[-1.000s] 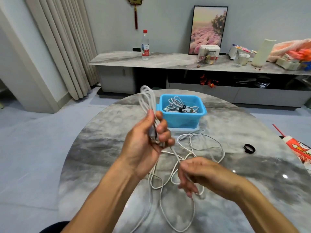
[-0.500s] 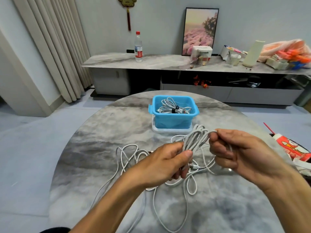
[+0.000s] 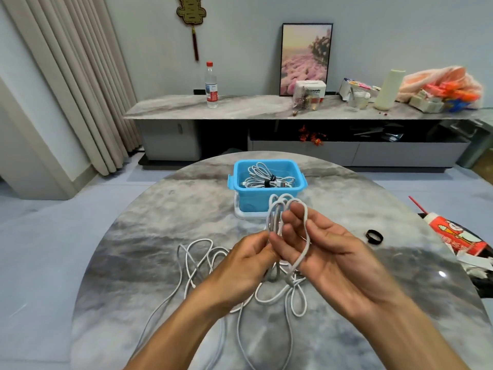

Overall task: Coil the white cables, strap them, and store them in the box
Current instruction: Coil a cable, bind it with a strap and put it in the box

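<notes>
1. Head view: both hands meet above the middle of the round marble table (image 3: pixel 138 263), just this side of the blue box (image 3: pixel 248 201).
2. Left hand (image 3: pixel 240 271) comes in with its back up, thumb and fingers curled and pinching the gathered strands of the white cable (image 3: pixel 277 212) at the base of the loops.
3. Right hand (image 3: pixel 330 257) is palm up, fingers mostly straight and a little spread, threaded through the loops; one strand runs across the palm side of the fingers and hangs below.
4. The loops stand upright above the fingertips, in front of the box's near wall as seen from here.
5. The rest of that cable trails loose over the table, sprawling left of the hands and toward the near edge.
6. In the box lies a coiled bundle (image 3: pixel 266 180) of white cable with a dark strap round its middle.
7. The box sits on a white lid (image 3: pixel 240 213) or tray; which, I can't tell.
8. A black strap (image 3: pixel 374 237), rolled in a ring, lies on the table right of the hands, well apart from them.
</notes>
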`<state>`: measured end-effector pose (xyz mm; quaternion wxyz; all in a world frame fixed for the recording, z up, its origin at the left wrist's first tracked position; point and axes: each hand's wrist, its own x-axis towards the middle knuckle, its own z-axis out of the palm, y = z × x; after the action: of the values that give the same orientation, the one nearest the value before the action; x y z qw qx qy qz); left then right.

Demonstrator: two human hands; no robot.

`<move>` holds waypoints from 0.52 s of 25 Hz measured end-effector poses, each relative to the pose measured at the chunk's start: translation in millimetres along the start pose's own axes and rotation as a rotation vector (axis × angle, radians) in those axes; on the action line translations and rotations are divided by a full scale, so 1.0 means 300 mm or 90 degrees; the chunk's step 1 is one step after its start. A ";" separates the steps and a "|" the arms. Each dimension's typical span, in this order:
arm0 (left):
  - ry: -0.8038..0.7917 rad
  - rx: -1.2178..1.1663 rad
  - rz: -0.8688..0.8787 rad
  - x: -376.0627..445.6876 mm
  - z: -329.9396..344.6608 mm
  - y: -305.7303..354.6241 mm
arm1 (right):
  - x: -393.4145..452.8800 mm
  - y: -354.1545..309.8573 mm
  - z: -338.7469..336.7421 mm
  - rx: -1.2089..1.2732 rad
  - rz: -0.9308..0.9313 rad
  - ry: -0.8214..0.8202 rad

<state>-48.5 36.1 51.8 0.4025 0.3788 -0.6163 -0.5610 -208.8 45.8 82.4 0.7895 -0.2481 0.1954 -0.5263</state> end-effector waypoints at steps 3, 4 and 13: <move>-0.018 -0.155 -0.032 -0.001 0.016 -0.010 | 0.002 0.000 -0.002 -0.046 -0.040 0.042; -0.038 -0.188 -0.032 -0.002 0.021 -0.009 | 0.001 -0.007 -0.005 -0.092 -0.054 0.058; -0.102 -0.299 -0.099 -0.015 0.025 0.014 | -0.015 -0.048 -0.041 -0.744 -0.306 0.132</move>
<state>-53.9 43.4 55.4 0.3852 0.2758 -0.4679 -0.7461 -228.0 42.9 81.5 0.3612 -0.6221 0.4644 -0.5165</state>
